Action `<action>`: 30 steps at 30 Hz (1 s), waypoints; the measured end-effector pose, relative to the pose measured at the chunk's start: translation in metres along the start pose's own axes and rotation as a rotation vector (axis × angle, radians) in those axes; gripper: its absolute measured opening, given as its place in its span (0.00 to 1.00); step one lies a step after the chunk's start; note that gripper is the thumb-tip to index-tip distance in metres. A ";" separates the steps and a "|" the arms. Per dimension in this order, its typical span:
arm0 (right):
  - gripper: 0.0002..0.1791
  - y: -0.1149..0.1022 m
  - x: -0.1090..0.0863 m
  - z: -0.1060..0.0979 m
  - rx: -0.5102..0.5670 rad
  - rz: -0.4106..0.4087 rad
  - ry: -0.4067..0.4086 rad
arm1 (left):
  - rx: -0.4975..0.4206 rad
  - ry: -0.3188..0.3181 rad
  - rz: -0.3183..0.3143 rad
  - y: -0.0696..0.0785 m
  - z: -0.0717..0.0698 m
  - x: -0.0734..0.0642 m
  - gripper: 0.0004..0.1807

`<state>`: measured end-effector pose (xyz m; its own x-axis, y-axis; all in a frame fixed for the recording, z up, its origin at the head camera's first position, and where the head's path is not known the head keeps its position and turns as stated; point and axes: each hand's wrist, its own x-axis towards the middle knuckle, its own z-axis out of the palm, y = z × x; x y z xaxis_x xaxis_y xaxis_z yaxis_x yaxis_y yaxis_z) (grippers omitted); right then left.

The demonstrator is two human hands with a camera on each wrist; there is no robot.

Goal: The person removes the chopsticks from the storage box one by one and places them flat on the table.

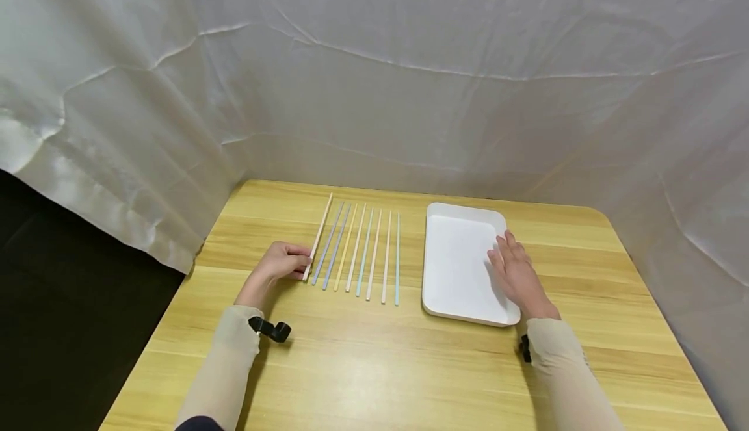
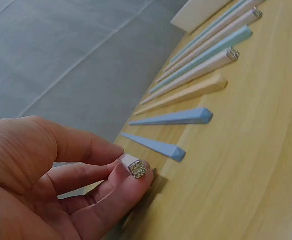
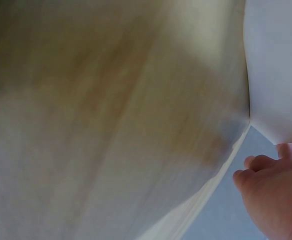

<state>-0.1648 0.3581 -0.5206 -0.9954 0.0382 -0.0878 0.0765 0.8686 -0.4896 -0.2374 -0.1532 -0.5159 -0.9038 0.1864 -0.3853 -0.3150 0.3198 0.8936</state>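
My left hand [image 1: 279, 263] pinches the thick end of a pale pink chopstick [image 1: 321, 227] between thumb and fingers, at the left end of a row. In the left wrist view, that chopstick's glittery butt [image 2: 137, 169] faces the camera. Beside it lie two blue chopsticks [image 2: 176, 117], a yellow chopstick [image 2: 186, 93], and several pink and light-green ones, all roughly parallel with thick ends toward me. Over on the right, my right hand [image 1: 517, 276] rests with extended fingers at the right rim of a white tray [image 1: 459, 259], which holds nothing.
The wooden table [image 1: 351, 366] has rounded far corners. A pale curtain [image 1: 409, 112] hangs behind it and along both sides. At the lower left, past the table's edge, there is a dark area. Each wrist wears a black strap [image 1: 266, 328].
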 end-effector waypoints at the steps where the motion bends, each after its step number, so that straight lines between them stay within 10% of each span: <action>1: 0.43 0.000 0.000 0.000 0.001 0.003 -0.004 | 0.007 0.002 -0.003 -0.001 0.000 0.000 0.20; 14: 0.42 0.001 -0.002 0.000 0.003 -0.007 0.006 | 0.074 0.040 -0.023 0.005 0.003 -0.004 0.18; 30: 0.43 0.001 0.000 0.002 -0.004 -0.015 0.006 | 0.330 0.233 0.018 0.007 0.013 -0.009 0.12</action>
<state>-0.1651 0.3583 -0.5225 -0.9968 0.0280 -0.0748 0.0611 0.8709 -0.4877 -0.2277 -0.1405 -0.5087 -0.9617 -0.0086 -0.2740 -0.2229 0.6064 0.7633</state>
